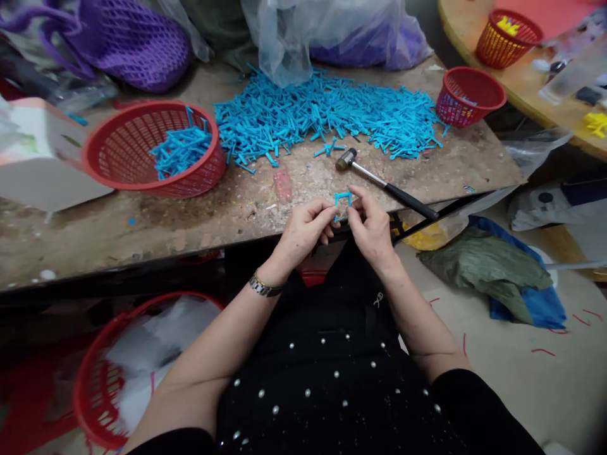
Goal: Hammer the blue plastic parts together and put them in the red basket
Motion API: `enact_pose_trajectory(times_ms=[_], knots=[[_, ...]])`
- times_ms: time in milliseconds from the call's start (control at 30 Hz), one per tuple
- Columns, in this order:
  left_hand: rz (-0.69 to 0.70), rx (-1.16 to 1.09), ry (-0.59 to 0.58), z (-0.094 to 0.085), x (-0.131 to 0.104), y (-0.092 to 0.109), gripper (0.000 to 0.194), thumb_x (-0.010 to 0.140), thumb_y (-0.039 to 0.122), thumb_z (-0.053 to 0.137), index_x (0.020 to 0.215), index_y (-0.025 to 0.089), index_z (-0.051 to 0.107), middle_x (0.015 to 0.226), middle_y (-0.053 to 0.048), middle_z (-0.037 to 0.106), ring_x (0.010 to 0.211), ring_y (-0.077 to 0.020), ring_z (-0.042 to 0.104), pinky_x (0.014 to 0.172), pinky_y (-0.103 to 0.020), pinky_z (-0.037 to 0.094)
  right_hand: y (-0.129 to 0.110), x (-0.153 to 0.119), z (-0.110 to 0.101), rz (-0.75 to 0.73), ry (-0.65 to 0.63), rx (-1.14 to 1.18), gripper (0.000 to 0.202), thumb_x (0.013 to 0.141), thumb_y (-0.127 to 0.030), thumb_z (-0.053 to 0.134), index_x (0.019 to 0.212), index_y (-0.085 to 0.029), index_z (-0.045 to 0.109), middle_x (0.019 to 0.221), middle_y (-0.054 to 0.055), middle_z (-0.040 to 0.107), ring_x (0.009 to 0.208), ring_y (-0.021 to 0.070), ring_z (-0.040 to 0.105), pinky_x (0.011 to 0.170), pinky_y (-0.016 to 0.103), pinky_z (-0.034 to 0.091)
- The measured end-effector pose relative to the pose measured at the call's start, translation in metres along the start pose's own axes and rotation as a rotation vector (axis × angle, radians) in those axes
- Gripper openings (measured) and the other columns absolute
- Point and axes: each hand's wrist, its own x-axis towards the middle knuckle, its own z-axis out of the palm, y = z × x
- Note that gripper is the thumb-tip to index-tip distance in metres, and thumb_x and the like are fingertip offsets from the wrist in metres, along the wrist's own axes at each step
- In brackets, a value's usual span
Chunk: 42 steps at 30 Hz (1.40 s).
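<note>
My L hand & R hand both pinch a blue frame by the tabletop's near edge; hammer lies btwn R hand & blue pile, red basket off L.

The little blue frame I'm holding looks like smooth plastic, slightly shiny, and so does the heap of blue sticks. My bench seems to be wood, matt and pretty rough, all scuffed and specked. The hammer has a shiny metal shaft and a duller black grip. The red basket is plastic lattice, bit of a sheen. Clear bag is thin crinkly plastic film. My watch strap looks like polished metal, my black top matt cloth with glossy pearly beads.
</note>
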Motion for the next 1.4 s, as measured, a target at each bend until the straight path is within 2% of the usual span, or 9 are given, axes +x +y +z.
enact_pose_trajectory(times_ms=[267, 467, 600, 700, 833, 967, 1167, 1300, 1400], knots=[[-0.048, 0.041, -0.001, -0.003, 0.000, 0.005, 0.014, 0.087, 0.030, 0.066, 0.082, 0.017, 0.066, 0.067, 0.000, 0.067, 0.047, -0.0058, 0.055, 0.042, -0.015, 0.046, -0.001, 0.000, 0.003, 0.048, -0.038, 0.012, 0.032, 0.093, -0.018, 0.051, 0.124, -0.023, 0.058, 0.081, -0.001, 0.062, 0.076, 0.0160, 0.062, 0.077, 0.033, 0.053], [0.015, 0.285, 0.088, -0.010, 0.007, 0.007, 0.017, 0.090, 0.026, 0.057, 0.076, 0.019, 0.062, 0.060, 0.002, 0.062, 0.044, -0.0080, 0.053, 0.042, -0.018, 0.042, 0.000, 0.003, -0.001, 0.043, -0.136, -0.029, 0.033, 0.096, -0.023, 0.052, 0.129, -0.021, 0.057, 0.086, 0.001, 0.067, 0.082, 0.0187, 0.066, 0.081, 0.036, 0.055], [0.167, 0.531, 0.127, -0.019, 0.014, 0.012, 0.018, 0.091, 0.026, 0.054, 0.076, 0.020, 0.063, 0.058, 0.002, 0.059, 0.052, -0.0120, 0.053, 0.051, -0.023, 0.042, 0.000, 0.016, -0.018, -0.048, -0.083, -0.205, 0.030, 0.097, -0.025, 0.051, 0.125, -0.021, 0.061, 0.098, 0.006, 0.069, 0.092, 0.0219, 0.065, 0.089, 0.040, 0.055], [0.266, 0.740, 0.183, -0.028, 0.023, 0.016, 0.018, 0.091, 0.024, 0.053, 0.076, 0.019, 0.063, 0.065, -0.001, 0.062, 0.066, -0.0157, 0.055, 0.064, -0.027, 0.044, 0.004, 0.029, -0.037, -0.097, -0.056, -0.421, 0.025, 0.098, -0.025, 0.050, 0.117, -0.021, 0.066, 0.107, 0.010, 0.069, 0.101, 0.0268, 0.062, 0.095, 0.045, 0.051], [0.294, 0.928, 0.219, -0.035, 0.038, 0.019, 0.019, 0.090, 0.021, 0.053, 0.073, 0.020, 0.060, 0.075, -0.006, 0.066, 0.075, -0.0199, 0.058, 0.073, -0.033, 0.044, 0.016, 0.043, -0.056, -0.048, -0.086, -0.745, 0.024, 0.095, -0.024, 0.055, 0.114, -0.018, 0.069, 0.113, 0.016, 0.066, 0.106, 0.0335, 0.057, 0.091, 0.049, 0.049], [0.306, 1.012, 0.207, -0.034, 0.050, 0.018, 0.019, 0.090, 0.018, 0.052, 0.072, 0.020, 0.057, 0.078, -0.008, 0.068, 0.078, -0.0220, 0.060, 0.077, -0.034, 0.045, 0.032, 0.049, -0.062, -0.012, -0.160, -0.899, 0.023, 0.092, -0.024, 0.059, 0.111, -0.017, 0.069, 0.111, 0.017, 0.065, 0.106, 0.0350, 0.054, 0.085, 0.048, 0.048], [0.256, 1.102, 0.227, -0.030, 0.063, 0.012, 0.021, 0.093, 0.017, 0.048, 0.074, 0.019, 0.058, 0.084, -0.012, 0.070, 0.083, -0.0246, 0.063, 0.080, -0.037, 0.046, 0.049, 0.055, -0.059, -0.092, -0.194, -0.935, 0.021, 0.094, -0.022, 0.052, 0.104, -0.016, 0.069, 0.102, 0.017, 0.067, 0.097, 0.0314, 0.054, 0.079, 0.043, 0.046], [0.247, 1.101, 0.243, -0.033, 0.068, 0.009, 0.022, 0.094, 0.019, 0.047, 0.075, 0.019, 0.059, 0.088, -0.014, 0.072, 0.086, -0.0250, 0.064, 0.083, -0.037, 0.047, 0.047, 0.053, -0.059, -0.128, -0.202, -0.915, 0.028, 0.099, -0.023, 0.044, 0.109, -0.014, 0.069, 0.101, 0.016, 0.067, 0.094, 0.0305, 0.056, 0.082, 0.043, 0.048], [0.274, 1.112, 0.243, -0.034, 0.069, 0.006, 0.024, 0.095, 0.019, 0.046, 0.078, 0.019, 0.062, 0.089, -0.014, 0.072, 0.085, -0.0245, 0.064, 0.083, -0.038, 0.048, 0.042, 0.048, -0.059, -0.114, -0.201, -0.780, 0.030, 0.100, -0.024, 0.042, 0.111, -0.015, 0.068, 0.103, 0.015, 0.067, 0.092, 0.0284, 0.060, 0.083, 0.042, 0.049]])
